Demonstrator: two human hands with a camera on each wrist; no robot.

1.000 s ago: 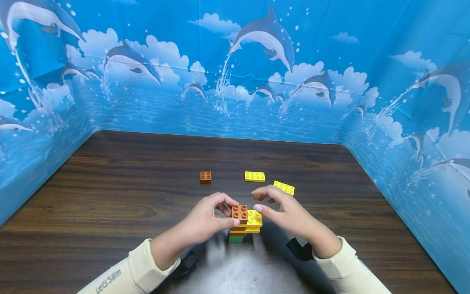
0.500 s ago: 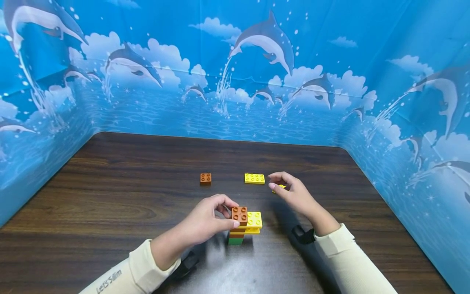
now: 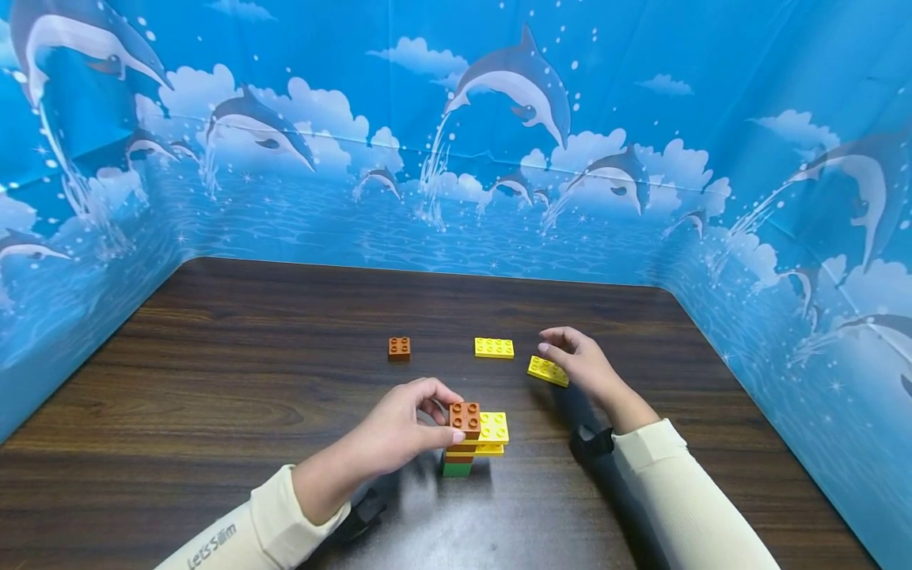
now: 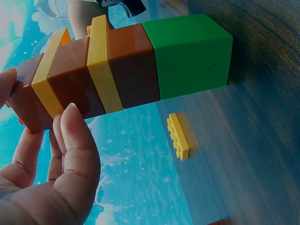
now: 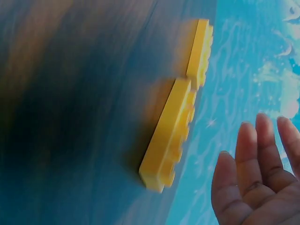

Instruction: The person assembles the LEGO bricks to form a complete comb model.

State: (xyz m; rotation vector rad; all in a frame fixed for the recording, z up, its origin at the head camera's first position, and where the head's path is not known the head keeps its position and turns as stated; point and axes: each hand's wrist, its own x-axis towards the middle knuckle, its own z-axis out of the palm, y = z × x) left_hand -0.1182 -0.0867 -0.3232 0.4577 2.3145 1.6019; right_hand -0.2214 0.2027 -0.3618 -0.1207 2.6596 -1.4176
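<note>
Left hand steadies the brick tower; right hand hangs free by a yellow plate

At the lower middle of the head view, a tower of toy building bricks stands upright on the dark wood counter [image 3: 285,356]. The left hand [image 3: 399,423] pinches its top brown brick [image 3: 465,418], thumb on the near side and forefinger on the far side. That grip probably keeps the tower from tipping, since its yellow plates jut out toward the right of the frame.

The right hand [image 3: 587,368], right of centre, has a loose, unfilled grip beside the angled yellow plate [image 3: 548,371]. The straight yellow plate [image 3: 494,347] and the loose brown brick [image 3: 399,348] lie farther left, spaced apart, which should leave each easy to pick up singly.

The left wrist view gives the order that the head view partly hides: green block [image 4: 194,58] at the base, then brown and yellow by turns. The right wrist view shows a gap between fingertips and plates that the head view leaves unclear; with the thumb out of that blurred shot, I can't rule out a light touch.
</note>
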